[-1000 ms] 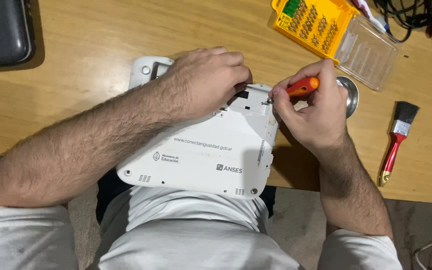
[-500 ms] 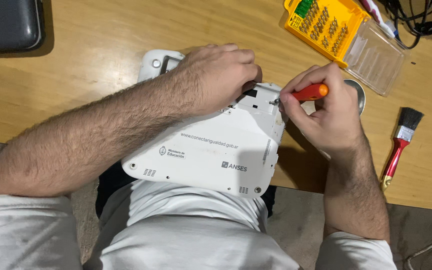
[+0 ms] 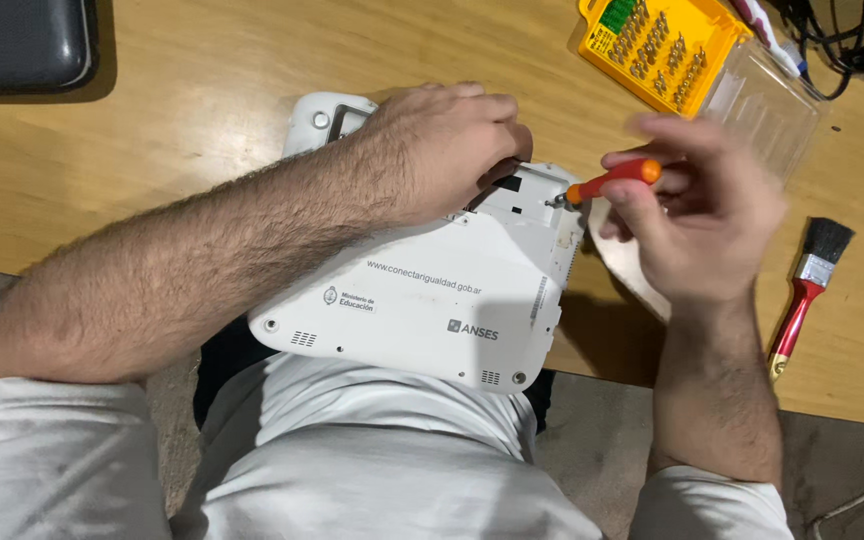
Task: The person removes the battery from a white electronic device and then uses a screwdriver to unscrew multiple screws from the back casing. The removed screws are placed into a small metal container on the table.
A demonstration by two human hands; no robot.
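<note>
— Where's the netbook?
— The white netbook (image 3: 432,300) lies upside down at the surface (image 3: 152,170) edge; your left hand (image 3: 447,150) presses flat on it.
— And your right hand (image 3: 702,220)?
— Closed around the orange screwdriver (image 3: 607,182), tip on the casing.

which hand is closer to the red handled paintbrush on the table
Right. The right hand, holding an orange screwdriver, is just left of the paintbrush. The left hand rests on the white laptop, much farther left.

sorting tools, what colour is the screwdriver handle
Orange-red, in the right hand; screwdriver shows best in the head view.
</note>
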